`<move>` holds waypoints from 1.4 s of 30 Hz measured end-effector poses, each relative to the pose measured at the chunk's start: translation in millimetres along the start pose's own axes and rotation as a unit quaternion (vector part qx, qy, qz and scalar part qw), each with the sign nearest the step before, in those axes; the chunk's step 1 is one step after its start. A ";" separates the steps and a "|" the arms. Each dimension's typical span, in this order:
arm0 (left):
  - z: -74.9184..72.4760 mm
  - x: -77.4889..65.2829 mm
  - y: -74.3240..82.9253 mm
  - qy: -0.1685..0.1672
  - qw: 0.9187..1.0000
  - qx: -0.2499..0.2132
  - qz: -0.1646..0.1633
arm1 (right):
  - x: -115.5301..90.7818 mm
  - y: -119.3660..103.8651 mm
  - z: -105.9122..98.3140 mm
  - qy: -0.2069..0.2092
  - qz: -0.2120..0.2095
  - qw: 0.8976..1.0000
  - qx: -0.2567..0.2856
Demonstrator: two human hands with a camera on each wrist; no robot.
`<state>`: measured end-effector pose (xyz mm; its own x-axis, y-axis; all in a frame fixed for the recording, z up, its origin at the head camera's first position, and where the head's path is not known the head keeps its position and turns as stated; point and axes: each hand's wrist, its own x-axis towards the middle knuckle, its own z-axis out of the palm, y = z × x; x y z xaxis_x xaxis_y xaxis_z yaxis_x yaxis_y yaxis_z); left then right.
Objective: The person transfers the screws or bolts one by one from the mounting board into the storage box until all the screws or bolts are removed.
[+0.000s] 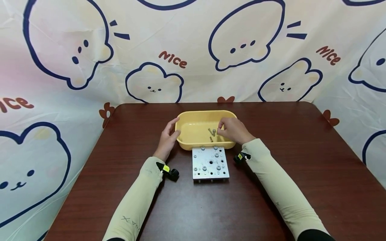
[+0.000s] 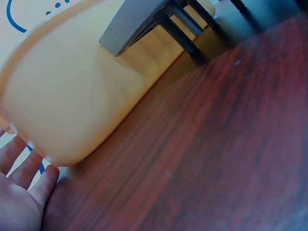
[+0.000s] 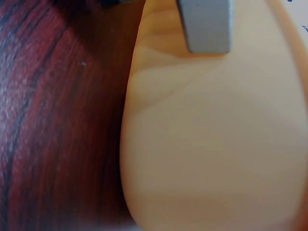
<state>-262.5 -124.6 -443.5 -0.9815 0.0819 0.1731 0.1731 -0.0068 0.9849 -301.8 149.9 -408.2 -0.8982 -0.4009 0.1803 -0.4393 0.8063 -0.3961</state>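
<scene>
A yellow plastic tray [image 1: 196, 146] stands on the table, several small metal screws [image 1: 211, 139] lying loose on its floor. My left hand [image 1: 166, 139] rests against the tray's left end, fingers and thumb spread along the rim; in the left wrist view its fingertips touch the outer wall. Over the tray's right side, my right hand [image 1: 233, 130] has thumb and forefinger bent together beside the screws; I cannot tell whether they pinch one. In front of the tray sits a silver metal plate [image 1: 211, 162] with holes and several socket-head bolts. Dark threaded bolts [image 2: 180, 36] stick out beneath it.
The brown wood-grain table [image 1: 144, 214] extends around the tray and plate. Behind and beside it hangs a pale cloth [image 1: 196, 30] printed with cartoon animals. Each sleeve carries a small black wrist camera [image 1: 172, 174] near the table.
</scene>
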 end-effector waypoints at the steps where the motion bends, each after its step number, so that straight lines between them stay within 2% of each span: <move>1: 0.3 0.2 -0.1 -0.001 1.000 -0.001 0.000 | 0.2 0.6 0.5 -0.002 0.003 1.000 -0.003; 7: 0.9 1.5 -1.4 -0.003 1.000 0.004 -0.001 | 1.6 3.4 3.1 -0.018 0.023 0.999 -0.023; 17: -0.5 1.0 -2.3 0.000 1.000 0.007 0.004 | 4.0 1.7 5.0 -0.037 0.029 0.998 -0.045; 26: 0.1 1.3 -3.2 -0.002 1.000 0.004 0.003 | 2.2 -0.8 7.4 -0.042 0.046 0.996 -0.065; 34: -3.2 8.9 -21.7 0.005 1.000 -0.009 0.003 | 1.6 -0.7 10.1 -0.035 0.044 0.995 -0.078; 42: -2.2 10.1 -26.0 0.011 1.000 -0.001 0.020 | 2.9 -1.0 9.9 -0.039 0.056 0.994 -0.084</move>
<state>-277.1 -125.8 -467.3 -0.9754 0.0588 0.2123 0.2120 -0.0123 0.9772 -303.8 143.5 -416.2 -0.9408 -0.3313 0.0712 -0.3383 0.9063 -0.2535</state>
